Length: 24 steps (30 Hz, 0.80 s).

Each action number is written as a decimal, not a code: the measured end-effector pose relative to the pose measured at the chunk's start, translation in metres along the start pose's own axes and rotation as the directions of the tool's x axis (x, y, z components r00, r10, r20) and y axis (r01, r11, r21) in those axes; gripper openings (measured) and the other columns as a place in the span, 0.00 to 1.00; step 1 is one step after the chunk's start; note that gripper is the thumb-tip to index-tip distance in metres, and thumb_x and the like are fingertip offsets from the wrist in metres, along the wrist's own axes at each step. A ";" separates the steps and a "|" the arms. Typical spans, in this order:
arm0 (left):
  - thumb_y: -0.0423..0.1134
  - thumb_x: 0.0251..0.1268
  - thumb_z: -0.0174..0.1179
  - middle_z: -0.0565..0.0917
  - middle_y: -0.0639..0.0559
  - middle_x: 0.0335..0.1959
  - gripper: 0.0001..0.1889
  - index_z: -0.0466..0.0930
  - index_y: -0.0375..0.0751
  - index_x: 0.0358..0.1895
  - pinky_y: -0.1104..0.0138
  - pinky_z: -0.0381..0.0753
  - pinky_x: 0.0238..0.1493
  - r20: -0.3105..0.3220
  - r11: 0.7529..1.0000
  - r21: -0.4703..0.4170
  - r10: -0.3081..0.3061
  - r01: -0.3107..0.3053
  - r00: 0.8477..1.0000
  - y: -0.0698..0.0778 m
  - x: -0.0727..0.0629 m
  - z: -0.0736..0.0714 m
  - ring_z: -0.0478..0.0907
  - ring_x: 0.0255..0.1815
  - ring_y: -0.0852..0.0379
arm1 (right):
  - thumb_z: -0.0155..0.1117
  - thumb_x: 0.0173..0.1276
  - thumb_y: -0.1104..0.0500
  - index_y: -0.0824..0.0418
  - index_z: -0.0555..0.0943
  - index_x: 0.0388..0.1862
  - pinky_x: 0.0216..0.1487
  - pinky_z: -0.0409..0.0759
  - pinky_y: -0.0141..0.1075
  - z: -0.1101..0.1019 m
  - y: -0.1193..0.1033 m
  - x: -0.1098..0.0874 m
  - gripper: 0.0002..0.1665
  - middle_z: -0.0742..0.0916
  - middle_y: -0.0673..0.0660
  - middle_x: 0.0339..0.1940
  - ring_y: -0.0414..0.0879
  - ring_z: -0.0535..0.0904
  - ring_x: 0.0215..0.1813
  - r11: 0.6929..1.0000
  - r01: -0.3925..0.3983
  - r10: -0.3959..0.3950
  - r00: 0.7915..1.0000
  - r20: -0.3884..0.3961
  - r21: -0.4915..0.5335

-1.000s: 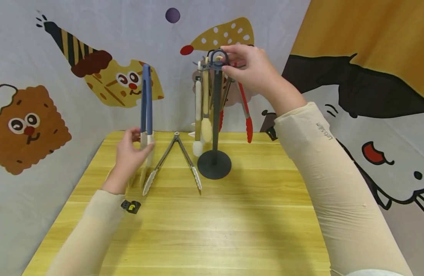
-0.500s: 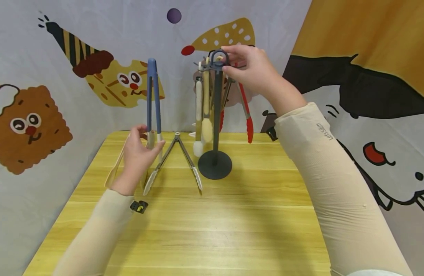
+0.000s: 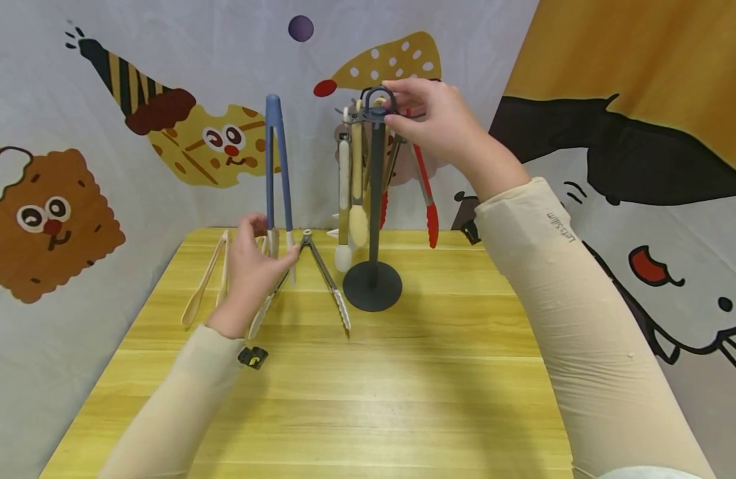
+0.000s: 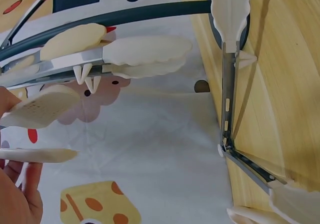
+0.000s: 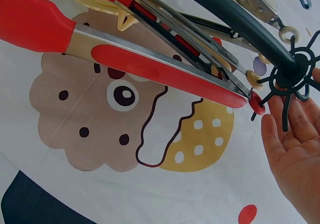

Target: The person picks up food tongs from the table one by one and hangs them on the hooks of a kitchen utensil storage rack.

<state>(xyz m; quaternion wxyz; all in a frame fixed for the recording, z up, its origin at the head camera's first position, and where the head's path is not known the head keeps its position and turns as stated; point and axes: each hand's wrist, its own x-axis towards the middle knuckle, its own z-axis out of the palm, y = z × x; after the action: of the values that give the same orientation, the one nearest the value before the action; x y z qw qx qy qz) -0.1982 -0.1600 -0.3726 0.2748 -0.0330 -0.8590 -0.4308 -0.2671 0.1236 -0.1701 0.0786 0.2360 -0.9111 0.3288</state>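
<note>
My left hand [image 3: 251, 269] grips blue-handled tongs [image 3: 285, 173] low on their arms, hinge end up, left of the rack. In the left wrist view, the pale tips of the blue-handled tongs [image 4: 42, 106] stand apart beside my left fingers [image 4: 32, 176]. A dark utensil rack [image 3: 375, 199] with a round base stands on the table. At its top, my right hand [image 3: 442, 123] pinches the ring and hooks. Red tongs [image 3: 429, 199], white tongs [image 3: 344, 173] and cream tongs [image 3: 357, 159] hang from the hooks. The right wrist view has red tongs [image 5: 170, 76] near my right hand [image 5: 300, 156].
Steel tongs with white tips [image 3: 327, 273] are spread on the wooden table [image 3: 368, 399], just left of the rack base. Farther left are beige tongs [image 3: 195, 303], partly behind my left hand. A cartoon-printed cloth [image 3: 320, 166] rises behind the table.
My left hand has moved right with the blue-handled tongs, toward the rack, and they are slightly higher. More of the beige tongs shows now. My right hand stays on the rack top.
</note>
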 end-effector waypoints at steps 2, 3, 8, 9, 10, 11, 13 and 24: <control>0.38 0.45 0.73 0.75 0.43 0.47 0.36 0.64 0.36 0.58 0.57 0.73 0.51 -0.010 1.000 -0.015 0.020 -0.020 1.000 0.002 -0.001 0.002 0.72 0.51 0.48 | 0.56 0.70 0.50 0.48 0.64 0.71 0.60 0.74 0.35 0.000 0.000 0.000 0.31 0.79 0.51 0.61 0.43 0.74 0.62 1.000 -0.001 0.001 1.000 0.000 0.001; 0.39 0.45 0.73 0.75 0.44 0.46 0.36 0.64 0.36 0.57 0.58 0.73 0.51 -0.012 1.000 -0.017 0.026 -0.026 1.000 0.003 -0.001 0.003 0.72 0.51 0.48 | 0.56 0.70 0.50 0.48 0.64 0.71 0.60 0.74 0.35 0.000 0.000 0.000 0.31 0.79 0.51 0.61 0.43 0.74 0.62 1.000 -0.001 0.001 1.000 -0.001 0.003; 0.38 0.48 0.71 0.78 0.49 0.45 0.33 0.63 0.38 0.57 0.65 0.77 0.39 -0.006 0.998 0.005 0.055 -0.055 0.998 0.007 -0.002 0.006 0.74 0.51 0.52 | 0.55 0.70 0.50 0.47 0.64 0.72 0.61 0.74 0.35 0.001 0.001 -0.001 0.31 0.79 0.51 0.61 0.43 0.75 0.62 1.000 0.000 0.000 1.000 -0.001 0.002; 0.39 0.49 0.70 0.79 0.50 0.45 0.33 0.63 0.38 0.57 0.68 0.77 0.35 -0.005 0.997 0.014 0.070 -0.069 0.998 0.009 -0.002 0.007 0.74 0.51 0.52 | 0.55 0.70 0.50 0.47 0.64 0.71 0.61 0.74 0.35 0.001 0.001 -0.001 0.31 0.79 0.51 0.61 0.43 0.75 0.62 1.000 0.001 -0.001 1.000 -0.001 0.001; 0.39 0.49 0.70 0.79 0.50 0.46 0.32 0.63 0.39 0.57 0.69 0.76 0.30 -0.005 0.996 0.024 0.086 -0.086 0.996 0.010 -0.002 0.007 0.75 0.50 0.53 | 0.55 0.70 0.50 0.47 0.64 0.71 0.61 0.74 0.36 0.001 0.000 -0.001 0.31 0.79 0.51 0.61 0.43 0.75 0.62 1.000 0.001 -0.001 1.000 -0.001 0.000; 0.39 0.50 0.70 0.80 0.51 0.46 0.32 0.63 0.40 0.56 0.71 0.74 0.26 -0.006 0.994 0.037 0.106 -0.105 0.994 0.011 -0.001 0.008 0.76 0.48 0.54 | 0.55 0.70 0.50 0.47 0.64 0.71 0.61 0.74 0.36 0.001 0.000 -0.001 0.31 0.79 0.51 0.61 0.44 0.75 0.62 1.000 0.002 -0.002 1.000 -0.001 -0.001; 0.40 0.51 0.69 0.81 0.52 0.45 0.31 0.63 0.40 0.56 0.72 0.72 0.22 -0.011 0.987 0.062 0.149 -0.148 0.989 0.013 0.000 0.009 0.77 0.42 0.55 | 0.55 0.70 0.50 0.48 0.64 0.71 0.61 0.74 0.36 0.001 0.000 0.000 0.31 0.79 0.52 0.61 0.44 0.74 0.62 1.000 0.004 -0.004 1.000 0.000 -0.001; 0.47 0.51 0.70 0.82 0.46 0.39 0.30 0.70 0.37 0.53 0.59 0.73 0.28 -0.051 0.938 0.225 0.283 -0.265 0.958 0.029 -0.004 0.019 0.74 0.31 0.51 | 0.55 0.70 0.50 0.47 0.64 0.71 0.61 0.73 0.36 0.001 0.000 0.000 0.31 0.79 0.52 0.61 0.44 0.74 0.62 1.000 -0.001 0.001 1.000 0.000 -0.006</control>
<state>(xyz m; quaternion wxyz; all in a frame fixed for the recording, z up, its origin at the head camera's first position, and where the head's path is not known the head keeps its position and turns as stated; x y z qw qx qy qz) -0.1950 -0.1269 -0.3631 0.3694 -0.1042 -0.8755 -0.2936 -0.2669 0.1232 -0.1705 0.0791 0.2355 -0.9121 0.3262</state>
